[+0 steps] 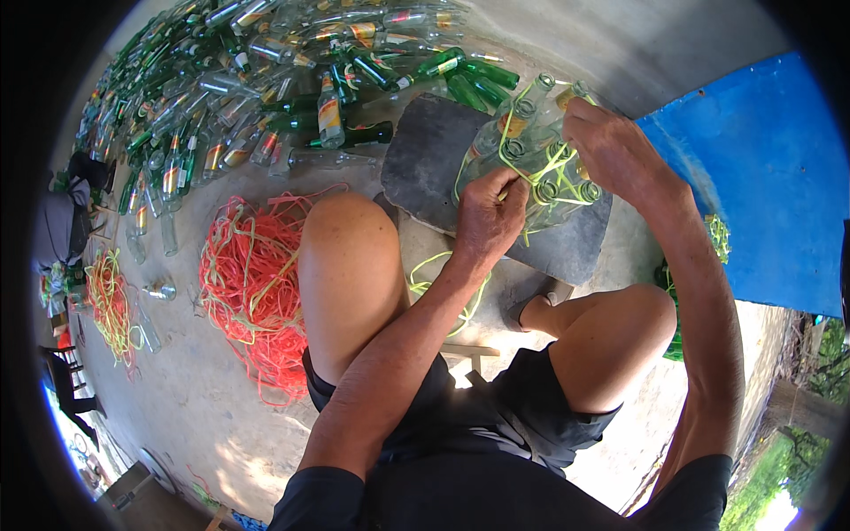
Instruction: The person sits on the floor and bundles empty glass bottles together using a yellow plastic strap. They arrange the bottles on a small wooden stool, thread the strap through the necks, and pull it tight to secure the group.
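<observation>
A cluster of clear glass bottles (489,137) stands upright on a dark slab (425,146) in front of my knees. Yellow-green plastic strapping (506,133) runs around the outer bottles and crosses between their necks. My left hand (493,207) pinches the strapping at the near left side of the cluster. At the far right side, my right hand (601,143) is closed on strapping beside a bottle neck; its fingertips are partly hidden. A loose loop of the same strapping (473,312) hangs below the slab, between my legs.
A tangled heap of red and yellow-green strapping (252,292) lies left of my knee. Green and clear bottles (219,86) are piled behind it. A smaller tangle (109,305) lies farther left, near a person's clothed leg (63,226). A blue panel (757,179) stands at right.
</observation>
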`<state>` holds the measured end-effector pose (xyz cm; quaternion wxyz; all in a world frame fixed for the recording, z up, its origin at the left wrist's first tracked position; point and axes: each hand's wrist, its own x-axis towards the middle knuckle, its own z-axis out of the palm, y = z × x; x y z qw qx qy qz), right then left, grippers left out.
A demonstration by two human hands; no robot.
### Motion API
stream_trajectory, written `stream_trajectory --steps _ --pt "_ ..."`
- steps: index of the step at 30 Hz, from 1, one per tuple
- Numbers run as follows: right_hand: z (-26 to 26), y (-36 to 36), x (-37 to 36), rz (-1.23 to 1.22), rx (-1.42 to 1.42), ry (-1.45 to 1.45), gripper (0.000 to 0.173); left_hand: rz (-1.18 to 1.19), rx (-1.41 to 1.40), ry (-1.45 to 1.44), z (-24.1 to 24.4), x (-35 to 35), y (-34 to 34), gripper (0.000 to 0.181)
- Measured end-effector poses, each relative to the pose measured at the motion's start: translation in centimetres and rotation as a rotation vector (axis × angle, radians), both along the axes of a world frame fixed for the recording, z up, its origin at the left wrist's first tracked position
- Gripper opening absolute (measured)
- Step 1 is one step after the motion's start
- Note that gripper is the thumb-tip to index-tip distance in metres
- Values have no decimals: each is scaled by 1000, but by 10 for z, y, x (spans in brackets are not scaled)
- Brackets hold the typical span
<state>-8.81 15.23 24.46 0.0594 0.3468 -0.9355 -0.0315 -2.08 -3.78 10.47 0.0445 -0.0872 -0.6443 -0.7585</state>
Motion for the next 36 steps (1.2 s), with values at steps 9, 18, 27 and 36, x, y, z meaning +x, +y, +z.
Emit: stream_trajectory --steps 9,18,27,36 --pt "-20 13 -40 11 -79 -176 8 26 -4 -4 4 1 5 9" --pt "12 -20 -43 -417 -88 -666 20 96 -148 15 5 -3 -4 6" --pt "13 -20 -50 -446 -162 -720 23 134 -298 -20 22 -8 -20 10" --pt "-26 -30 46 -288 -608 103 11 134 -432 58 35 -10 -32 11"
